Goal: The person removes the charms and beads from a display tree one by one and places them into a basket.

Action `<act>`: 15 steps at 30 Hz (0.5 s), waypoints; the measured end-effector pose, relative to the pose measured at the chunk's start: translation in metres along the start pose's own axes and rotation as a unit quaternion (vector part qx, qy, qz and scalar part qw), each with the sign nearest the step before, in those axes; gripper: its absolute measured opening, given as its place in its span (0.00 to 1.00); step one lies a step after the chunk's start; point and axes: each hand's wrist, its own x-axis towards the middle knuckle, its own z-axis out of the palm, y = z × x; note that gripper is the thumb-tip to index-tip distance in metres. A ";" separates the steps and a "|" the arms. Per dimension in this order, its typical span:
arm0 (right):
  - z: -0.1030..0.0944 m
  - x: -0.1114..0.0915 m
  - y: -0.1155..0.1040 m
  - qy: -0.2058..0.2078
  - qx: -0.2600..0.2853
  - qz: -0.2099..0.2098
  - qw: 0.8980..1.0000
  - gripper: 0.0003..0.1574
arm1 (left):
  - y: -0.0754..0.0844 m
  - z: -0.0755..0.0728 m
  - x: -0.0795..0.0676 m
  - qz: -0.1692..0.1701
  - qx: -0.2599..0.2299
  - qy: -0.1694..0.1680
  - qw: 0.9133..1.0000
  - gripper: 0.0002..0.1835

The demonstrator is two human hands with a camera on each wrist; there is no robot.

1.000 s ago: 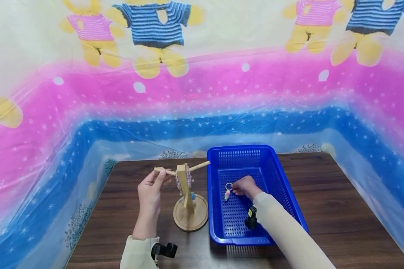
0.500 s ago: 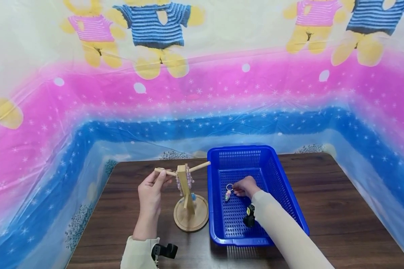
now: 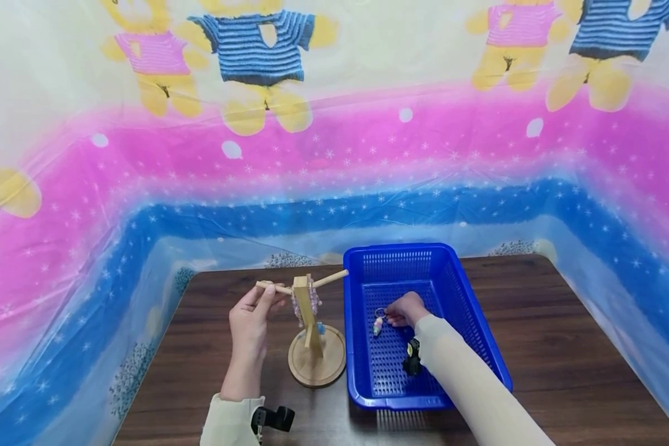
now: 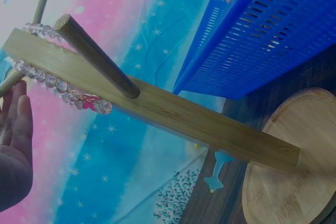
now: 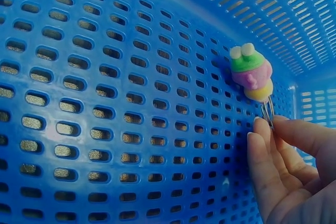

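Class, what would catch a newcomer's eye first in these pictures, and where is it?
Beyond the table rises a pink-and-blue backdrop. On the table, a vivid blue basket stands right of a wooden stand. Inside it, the right hand pinches a colourful keychain.

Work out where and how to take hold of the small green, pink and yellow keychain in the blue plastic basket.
Probably by its round, silver metal ring, pinched from the right and above: this thin open loop extends beyond the chunky green, pink and yellow figure, and the blue plastic basket's left wall stands close on the other side. The right hand pinches the ring.
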 end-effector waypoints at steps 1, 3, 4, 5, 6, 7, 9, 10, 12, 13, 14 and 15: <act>0.000 0.001 0.000 -0.001 -0.001 0.001 1.000 0.11 | 0.000 0.000 0.000 0.001 -0.002 0.000 1.000 0.12; 0.000 0.002 0.000 -0.004 -0.003 0.004 1.000 0.10 | 0.000 0.000 -0.001 0.003 -0.005 0.000 1.000 0.11; 0.000 0.003 0.000 -0.005 -0.003 0.004 1.000 0.09 | -0.001 0.000 -0.001 0.004 -0.008 0.000 1.000 0.11; 0.000 0.003 0.000 -0.007 -0.001 0.005 1.000 0.07 | -0.001 0.000 0.000 0.005 -0.006 0.000 1.000 0.11; 0.000 0.003 0.000 -0.010 0.002 0.006 1.000 0.05 | -0.001 0.000 0.000 0.005 -0.006 -0.002 1.000 0.11; -0.001 0.002 0.000 -0.012 0.004 0.007 1.000 0.03 | -0.001 0.000 0.000 0.007 -0.003 -0.003 1.000 0.12; -0.001 0.001 -0.001 -0.018 0.005 0.007 1.000 0.02 | 0.000 -0.001 0.000 0.008 -0.002 -0.007 1.000 0.13; -0.002 -0.001 -0.002 -0.021 0.006 0.007 1.000 0.03 | 0.000 -0.001 0.000 0.009 0.000 -0.008 1.000 0.13; -0.003 -0.004 -0.003 -0.026 0.002 0.005 1.000 0.04 | 0.000 -0.001 0.000 0.010 0.003 -0.008 1.000 0.13; -0.003 -0.006 -0.004 -0.026 -0.001 0.004 1.000 0.04 | 0.000 -0.001 0.000 0.009 0.004 -0.008 1.000 0.13; -0.004 -0.007 -0.005 -0.027 -0.005 0.002 1.000 0.04 | 0.000 -0.001 0.000 0.009 0.005 -0.006 1.000 0.13; -0.005 -0.009 -0.006 -0.028 -0.009 -0.002 1.000 0.04 | 0.000 -0.001 0.000 0.008 0.006 -0.005 1.000 0.13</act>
